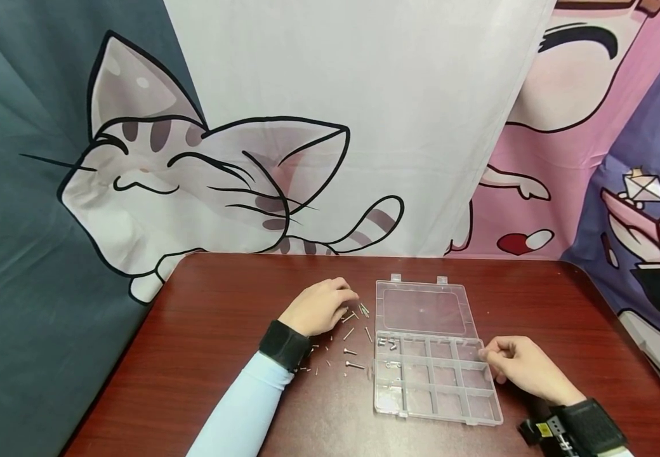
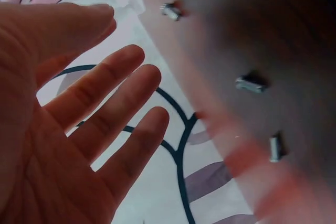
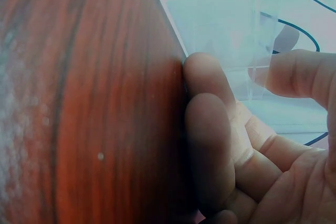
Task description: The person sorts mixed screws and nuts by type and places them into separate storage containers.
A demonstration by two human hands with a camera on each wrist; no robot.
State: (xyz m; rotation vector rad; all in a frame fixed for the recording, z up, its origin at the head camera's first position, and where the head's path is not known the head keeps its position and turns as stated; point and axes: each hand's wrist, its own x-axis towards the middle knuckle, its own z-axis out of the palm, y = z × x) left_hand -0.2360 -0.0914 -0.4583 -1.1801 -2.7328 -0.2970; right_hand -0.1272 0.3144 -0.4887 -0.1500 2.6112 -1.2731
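The left hand (image 1: 315,308) hovers low over the table (image 1: 221,343), its fingers loosely extended; no piece shows in its grasp. Screws (image 1: 355,365) lie scattered between it and the box (image 1: 419,400): a tight bunch sits just beyond the fingertips, beside the lid (image 1: 426,314), while others spread nearer the person, down past the wrist. The right hand (image 1: 527,367) grips the box's right edge, thumb over the rim and fingers curled against the outer side.

The box is clear, hard plastic, a shallow rectangle split by thin upright walls into a grid, three rows of four. Its lid lies folded back flat on the far side, two small tabs jutting from its far edge. Small metal pieces (too tiny to identify) sit in the top and middle compartments of the left column.

The screws are shiny metal, the longer ones slim with broad heads, the rest mere slivers. The table is glossy red-brown wood with dark streaked grain and rounded far corners. Behind it hangs softly creased cloth (image 1: 421,95), printed with a thick-outlined cat. A smooth pale-blue sleeve (image 1: 244,406) meets a black band (image 1: 284,346) at the left wrist.
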